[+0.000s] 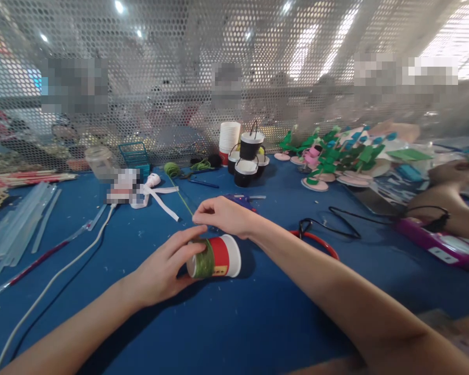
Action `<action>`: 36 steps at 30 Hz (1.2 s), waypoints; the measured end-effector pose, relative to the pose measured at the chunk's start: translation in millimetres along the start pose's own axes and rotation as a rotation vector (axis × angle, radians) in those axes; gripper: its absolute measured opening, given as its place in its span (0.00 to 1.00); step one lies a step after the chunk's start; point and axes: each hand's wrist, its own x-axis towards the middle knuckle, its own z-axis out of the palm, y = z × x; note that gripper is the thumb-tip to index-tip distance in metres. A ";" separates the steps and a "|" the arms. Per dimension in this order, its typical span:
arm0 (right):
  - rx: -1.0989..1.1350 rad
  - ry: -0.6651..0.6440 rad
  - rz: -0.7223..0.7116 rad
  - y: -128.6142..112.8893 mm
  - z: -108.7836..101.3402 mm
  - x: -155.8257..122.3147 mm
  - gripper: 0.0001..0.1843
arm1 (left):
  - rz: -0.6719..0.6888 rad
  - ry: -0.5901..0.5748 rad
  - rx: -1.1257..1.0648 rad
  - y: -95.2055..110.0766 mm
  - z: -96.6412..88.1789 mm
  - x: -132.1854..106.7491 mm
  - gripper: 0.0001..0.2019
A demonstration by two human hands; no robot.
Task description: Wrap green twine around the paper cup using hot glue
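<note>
My left hand (164,270) grips a red and white paper cup (222,256) that lies on its side over the blue table (234,323). The cup's base end is wound with green string. My right hand (223,214) hovers just above the cup, fingers pinched on the green string (183,199). That string runs taut up and left to a green spool (172,169) at the back of the table.
Black-wrapped cups (247,156) and a white cup stack (229,137) stand behind. Clear glue sticks (19,221) lie left, a white cable (62,271) crosses the table. Red-handled scissors (316,239) lie right. Another person's hands (449,200) work by green paper crafts (336,153).
</note>
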 end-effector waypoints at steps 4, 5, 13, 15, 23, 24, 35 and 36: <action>0.020 -0.075 -0.035 -3.3 3.2 0.2 0.06 | 0.004 -0.013 0.002 -0.9 1.1 -0.3 0.22; 0.004 -0.080 -0.047 -3.5 3.9 0.3 0.06 | -0.001 -0.012 0.000 -1.2 1.3 -0.1 0.22; -0.145 0.258 -0.115 -1.7 -33.5 -2.1 0.12 | 0.003 -0.013 0.001 -4.7 2.3 -0.8 0.21; -0.130 0.400 -0.096 -0.3 -53.5 -6.0 0.12 | 0.011 0.009 -0.002 -6.1 3.0 -1.2 0.21; -0.724 0.275 0.295 39.2 -69.5 -16.7 0.15 | 0.007 0.035 0.080 -5.4 1.8 1.1 0.25; -0.718 0.238 0.323 45.6 -64.9 -15.2 0.15 | 0.011 0.034 0.092 -4.8 1.5 1.4 0.25; -0.201 0.394 0.256 30.8 -59.1 -31.5 0.15 | 0.019 0.058 0.110 -7.7 1.6 -0.6 0.21; -0.033 0.378 0.219 25.0 -59.3 -38.8 0.10 | 0.018 0.060 0.112 -8.1 1.5 -0.6 0.21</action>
